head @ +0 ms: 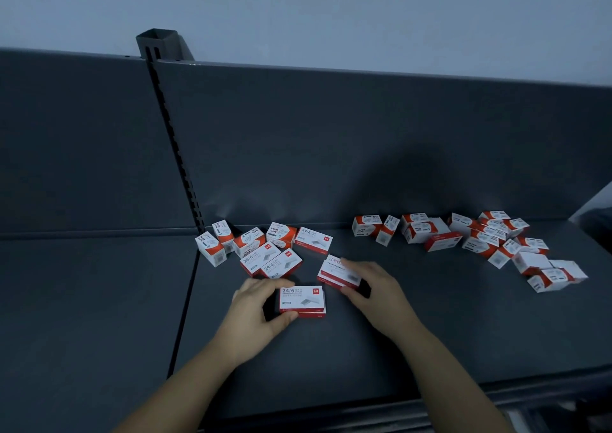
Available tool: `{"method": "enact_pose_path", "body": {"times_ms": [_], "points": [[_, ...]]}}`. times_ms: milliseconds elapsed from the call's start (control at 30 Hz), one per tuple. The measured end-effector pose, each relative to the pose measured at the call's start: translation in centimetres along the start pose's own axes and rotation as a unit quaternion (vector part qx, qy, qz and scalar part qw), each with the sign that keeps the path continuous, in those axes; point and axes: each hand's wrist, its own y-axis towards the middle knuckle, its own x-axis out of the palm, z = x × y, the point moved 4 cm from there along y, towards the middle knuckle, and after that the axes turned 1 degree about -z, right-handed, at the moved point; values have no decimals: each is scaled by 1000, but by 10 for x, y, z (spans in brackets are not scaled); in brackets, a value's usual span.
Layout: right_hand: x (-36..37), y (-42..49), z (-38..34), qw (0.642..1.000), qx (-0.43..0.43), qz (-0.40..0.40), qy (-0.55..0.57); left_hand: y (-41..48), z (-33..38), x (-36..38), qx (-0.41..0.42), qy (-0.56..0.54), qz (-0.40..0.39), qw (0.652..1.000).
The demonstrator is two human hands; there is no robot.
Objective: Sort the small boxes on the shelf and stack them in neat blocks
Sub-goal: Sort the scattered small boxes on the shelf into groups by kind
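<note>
Reaching in from the bottom of the frame, two bare forearms lie over a dark grey shelf (331,366). Near the centre, the left hand (255,310) grasps a short stack (302,301) of red-and-white staple boxes, with the thumb on the near edge and the fingers curled over the far left corner. The top box reads 24/6, and the red edge of a second box shows beneath it.

Just right of the stack and slightly farther back, the right hand (374,292) grips a tilted box (337,272) of the same flat shape, thumb at its near end and fingers over its far edge.

Every box is closed, so the contents cannot be seen.

Farther back, left of centre, two 24/6 boxes (271,260) lie touching side by side, with a third staple box (313,240) just beyond them. Behind and to their left, several paper-clip boxes (231,239) stand or lean near the foot of the back panel (364,141).

Well apart, at the right of the frame, a jumbled heap (480,237) of similar red-and-white boxes sprawls across the shelf, some tilted and some resting on others.

A slotted metal post (159,45) rises in the upper left, against a pale wall (331,8).
</note>
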Motion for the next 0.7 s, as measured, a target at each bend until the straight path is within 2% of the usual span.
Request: {"method": "enact_pose_path", "body": {"times_ms": [300,433,700], "points": [[5,-4,2,1000,-9,9,13,-1,-2,0,-21,5,-3,1000],[1,-9,5,995,12,2,101,-2,-3,-2,-56,-38,3,998],[-8,-13,-9,989,-27,-7,145,-28,-9,-27,-97,-147,43,983]]}}
